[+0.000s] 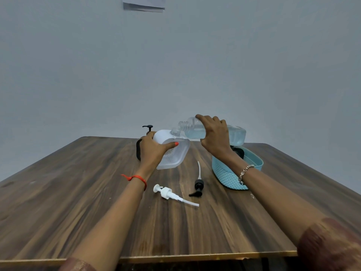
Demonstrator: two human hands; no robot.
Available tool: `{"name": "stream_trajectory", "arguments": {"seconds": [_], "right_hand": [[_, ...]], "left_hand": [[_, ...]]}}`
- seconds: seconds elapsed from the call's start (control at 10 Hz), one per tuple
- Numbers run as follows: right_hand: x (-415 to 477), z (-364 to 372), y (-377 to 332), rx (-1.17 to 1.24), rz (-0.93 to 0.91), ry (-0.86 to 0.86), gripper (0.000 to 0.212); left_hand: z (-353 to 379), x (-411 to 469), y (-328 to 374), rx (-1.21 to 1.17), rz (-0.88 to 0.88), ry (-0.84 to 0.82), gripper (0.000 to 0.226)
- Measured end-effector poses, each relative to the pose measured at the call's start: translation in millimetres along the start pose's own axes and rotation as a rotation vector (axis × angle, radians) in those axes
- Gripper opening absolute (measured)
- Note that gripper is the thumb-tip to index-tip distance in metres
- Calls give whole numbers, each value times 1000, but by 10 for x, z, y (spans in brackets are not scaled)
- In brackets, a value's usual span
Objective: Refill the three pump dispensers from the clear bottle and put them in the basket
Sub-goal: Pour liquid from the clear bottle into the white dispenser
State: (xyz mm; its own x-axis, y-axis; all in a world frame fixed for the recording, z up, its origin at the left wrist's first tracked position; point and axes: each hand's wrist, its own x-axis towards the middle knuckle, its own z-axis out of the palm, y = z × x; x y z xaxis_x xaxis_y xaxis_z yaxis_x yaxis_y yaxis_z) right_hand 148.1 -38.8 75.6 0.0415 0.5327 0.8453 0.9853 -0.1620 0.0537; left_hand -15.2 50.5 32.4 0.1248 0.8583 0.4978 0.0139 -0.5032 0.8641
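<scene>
My left hand (pixel 154 148) grips a white translucent dispenser bottle (pixel 175 153), tilted, its pump removed and its neck open. My right hand (pixel 215 135) holds the clear bottle (pixel 195 130) on its side above it, mouth close to the dispenser's neck, clear liquid inside. A black dispenser (pixel 139 149) with its pump on stands behind my left hand, mostly hidden. A white pump head (pixel 170 193) and a black pump head (pixel 198 187) lie loose on the table. The light blue woven basket (pixel 226 173) stands at the right, a dark object inside it, partly hidden by my right wrist.
The wooden table (pixel 97 192) reaches the plain grey wall at the back. Its front edge runs below my forearms. Papers (pixel 143 4) hang on the wall high up.
</scene>
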Motion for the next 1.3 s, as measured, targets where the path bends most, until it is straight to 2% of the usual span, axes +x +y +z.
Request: {"name": "stream_trajectory", "arguments": {"seconds": [1.3], "right_hand": [[18,-38,-38,-4,-12,-14,68]], "left_hand": [[-40,-87,28,-40,-17,-5,48]]}}
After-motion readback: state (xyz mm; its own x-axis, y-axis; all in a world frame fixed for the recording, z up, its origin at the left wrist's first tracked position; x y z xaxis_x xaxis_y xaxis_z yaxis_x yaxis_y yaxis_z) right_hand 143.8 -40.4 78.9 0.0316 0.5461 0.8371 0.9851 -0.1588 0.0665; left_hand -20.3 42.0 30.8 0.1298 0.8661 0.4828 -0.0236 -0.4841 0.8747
